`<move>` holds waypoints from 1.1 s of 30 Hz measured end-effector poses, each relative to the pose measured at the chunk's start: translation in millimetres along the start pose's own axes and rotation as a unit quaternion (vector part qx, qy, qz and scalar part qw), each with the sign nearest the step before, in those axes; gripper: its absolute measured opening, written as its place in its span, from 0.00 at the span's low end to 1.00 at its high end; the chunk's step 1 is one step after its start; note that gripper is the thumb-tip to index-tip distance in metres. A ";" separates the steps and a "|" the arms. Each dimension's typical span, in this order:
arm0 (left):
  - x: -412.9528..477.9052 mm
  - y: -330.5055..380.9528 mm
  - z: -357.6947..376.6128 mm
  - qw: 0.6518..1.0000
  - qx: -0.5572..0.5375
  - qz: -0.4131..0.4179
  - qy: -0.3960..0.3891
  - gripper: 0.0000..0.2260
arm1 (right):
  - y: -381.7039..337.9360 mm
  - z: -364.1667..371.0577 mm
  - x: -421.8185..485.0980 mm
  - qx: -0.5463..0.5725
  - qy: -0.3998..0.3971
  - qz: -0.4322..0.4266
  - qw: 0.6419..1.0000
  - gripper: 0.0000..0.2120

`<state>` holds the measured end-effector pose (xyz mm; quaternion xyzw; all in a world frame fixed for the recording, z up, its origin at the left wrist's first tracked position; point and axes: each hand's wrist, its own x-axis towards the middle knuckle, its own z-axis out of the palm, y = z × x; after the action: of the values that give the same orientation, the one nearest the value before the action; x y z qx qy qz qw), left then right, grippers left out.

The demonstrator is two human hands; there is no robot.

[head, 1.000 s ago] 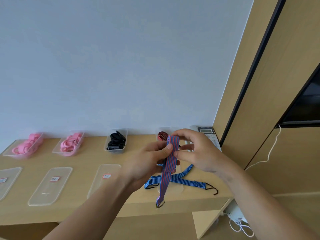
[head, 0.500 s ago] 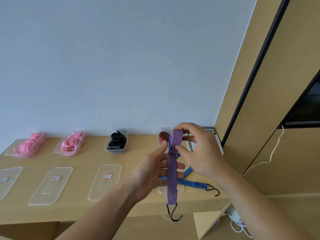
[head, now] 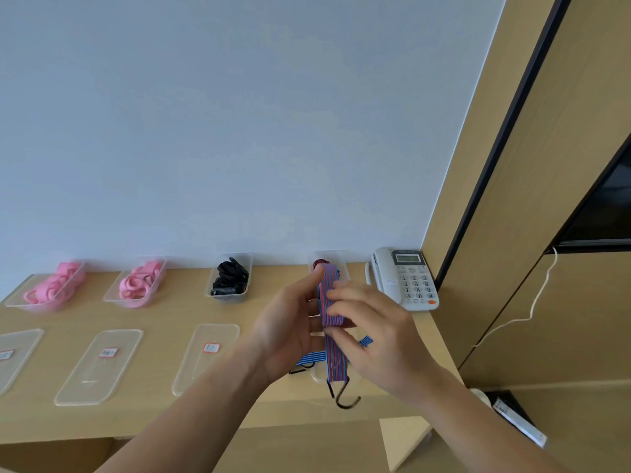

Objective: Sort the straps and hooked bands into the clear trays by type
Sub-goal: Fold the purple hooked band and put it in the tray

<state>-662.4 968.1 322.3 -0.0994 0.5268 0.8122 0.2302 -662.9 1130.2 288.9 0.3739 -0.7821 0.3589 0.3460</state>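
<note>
Both left hand (head: pixel 290 326) and right hand (head: pixel 375 336) tight on folded hooked band (head: pixel 332 303), rear tray (head: pixel 345 272) half-hidden.

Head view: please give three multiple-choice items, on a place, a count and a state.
1. Where is the telephone?
A. Right end of the table, by the wall.
B. On the floor.
C. On a shelf.
2. How many trays hold pink straps?
A. One.
B. Two.
C. Four.
3. The striped band is:
A. in a tray.
B. flat on the table.
C. held by both hands.
Key: 1 A, it stands right of all trays. 2 B, the two leftmost trays. 3 C, left hand and right hand grip it.
</note>
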 end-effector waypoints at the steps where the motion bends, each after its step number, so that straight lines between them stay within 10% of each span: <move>1: 0.0 1.0 -0.3 1.000 -0.004 0.004 0.000 0.19 | -0.6 0.8 -1.5 0.000 -0.003 -0.002 1.000 0.07; 7: 2.1 3.5 -3.9 0.998 -0.027 0.046 0.011 0.16 | -12.7 1.7 -7.2 0.053 0.044 0.139 0.988 0.13; 10: 3.6 7.3 -4.9 0.994 -0.073 0.078 0.033 0.10 | -16.6 4.2 -11.0 0.178 -0.075 0.367 0.910 0.30; 13: 4.4 9.6 -7.8 0.990 -0.082 0.104 0.047 0.09 | -13.3 10.2 -16.6 0.253 -0.141 0.446 0.847 0.24; 33: 13.6 -21.1 -27.6 0.941 0.151 0.236 0.189 0.11 | -21.4 4.8 0.3 -0.061 -0.188 0.159 0.967 0.10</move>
<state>-666.4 954.1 287.9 -0.0880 0.6856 0.7202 -0.0601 -646.5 1116.3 293.2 0.2837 -0.9029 0.2843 0.1534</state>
